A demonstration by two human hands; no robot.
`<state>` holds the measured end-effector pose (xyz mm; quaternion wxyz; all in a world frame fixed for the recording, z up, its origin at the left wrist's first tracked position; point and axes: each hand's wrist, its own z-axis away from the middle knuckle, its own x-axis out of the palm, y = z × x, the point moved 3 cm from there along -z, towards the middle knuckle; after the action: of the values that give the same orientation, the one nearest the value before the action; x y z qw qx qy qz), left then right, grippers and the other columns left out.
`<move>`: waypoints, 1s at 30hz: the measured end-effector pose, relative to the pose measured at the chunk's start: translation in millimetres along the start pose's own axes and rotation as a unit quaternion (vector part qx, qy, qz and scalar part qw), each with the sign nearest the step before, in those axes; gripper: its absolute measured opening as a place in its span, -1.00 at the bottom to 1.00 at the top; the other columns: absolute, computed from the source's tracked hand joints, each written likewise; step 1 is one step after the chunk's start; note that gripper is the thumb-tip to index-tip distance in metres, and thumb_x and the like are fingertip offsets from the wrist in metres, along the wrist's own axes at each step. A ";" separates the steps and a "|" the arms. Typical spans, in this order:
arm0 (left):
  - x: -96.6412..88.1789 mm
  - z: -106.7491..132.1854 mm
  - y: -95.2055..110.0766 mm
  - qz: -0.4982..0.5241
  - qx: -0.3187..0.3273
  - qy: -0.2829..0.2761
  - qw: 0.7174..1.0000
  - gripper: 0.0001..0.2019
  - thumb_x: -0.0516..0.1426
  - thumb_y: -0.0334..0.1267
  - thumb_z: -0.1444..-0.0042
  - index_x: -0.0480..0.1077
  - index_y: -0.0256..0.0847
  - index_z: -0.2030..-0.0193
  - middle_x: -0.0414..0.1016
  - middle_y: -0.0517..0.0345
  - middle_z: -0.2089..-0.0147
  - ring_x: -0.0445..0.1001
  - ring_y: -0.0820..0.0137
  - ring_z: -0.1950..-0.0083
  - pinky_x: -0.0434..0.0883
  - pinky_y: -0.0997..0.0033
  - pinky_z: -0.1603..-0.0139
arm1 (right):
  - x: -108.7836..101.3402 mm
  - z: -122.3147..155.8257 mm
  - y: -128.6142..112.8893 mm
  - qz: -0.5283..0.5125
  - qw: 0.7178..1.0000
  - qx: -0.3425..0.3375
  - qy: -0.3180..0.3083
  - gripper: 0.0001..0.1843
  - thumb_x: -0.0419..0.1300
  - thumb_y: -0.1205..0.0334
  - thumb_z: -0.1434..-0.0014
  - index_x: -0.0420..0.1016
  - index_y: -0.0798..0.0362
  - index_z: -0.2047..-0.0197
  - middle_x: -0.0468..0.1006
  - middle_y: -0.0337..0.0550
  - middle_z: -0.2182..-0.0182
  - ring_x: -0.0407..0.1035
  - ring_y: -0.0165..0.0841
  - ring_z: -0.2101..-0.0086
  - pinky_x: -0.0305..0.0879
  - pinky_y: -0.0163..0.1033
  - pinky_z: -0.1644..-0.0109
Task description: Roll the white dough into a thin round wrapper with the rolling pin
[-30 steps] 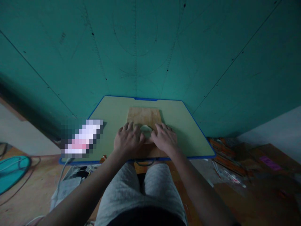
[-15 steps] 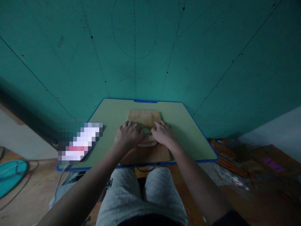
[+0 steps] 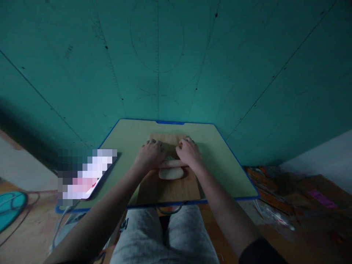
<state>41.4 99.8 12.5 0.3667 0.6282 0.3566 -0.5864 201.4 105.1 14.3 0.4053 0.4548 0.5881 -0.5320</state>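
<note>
A light wooden rolling pin (image 3: 173, 164) lies crosswise over a flattened, pale piece of dough (image 3: 171, 173) on a wooden cutting board (image 3: 167, 192). My left hand (image 3: 151, 154) is closed over the pin's left end, palm down. At the other end, my right hand (image 3: 189, 151) presses down with its fingers curled. Most of the dough shows on my side of the pin; the pin partly covers its far part. Both hands hide the ends of the pin.
Under the board is a pale folding table (image 3: 225, 168) with a blue rim. A blurred-out, bright-screened device (image 3: 93, 174) lies at its left with a cable. The green wall (image 3: 247, 55) stands directly behind. Cardboard (image 3: 321, 187) and clutter lie on the floor to the right.
The pin and both hands have moved slightly away from me along the board. More of the dough now shows on the near side. The whole view has shifted a little.
</note>
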 end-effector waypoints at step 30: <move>-6.6 59.3 35.0 -0.017 -0.087 0.125 0.988 -0.68 -0.07 -0.17 -0.33 0.47 -0.24 0.16 0.55 -0.11 0.15 0.54 0.10 0.12 0.37 0.20 0.21 | -7.3 72.1 -5.9 0.068 0.994 -0.013 0.083 -0.76 0.05 0.24 -0.29 0.57 -0.02 0.18 0.64 -0.10 0.14 0.45 -0.23 0.10 0.20 -0.18 0.08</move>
<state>43.5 30.9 18.0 0.3627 0.6559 0.4600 -0.4760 197.1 32.6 15.2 0.3959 0.5317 0.5940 -0.4558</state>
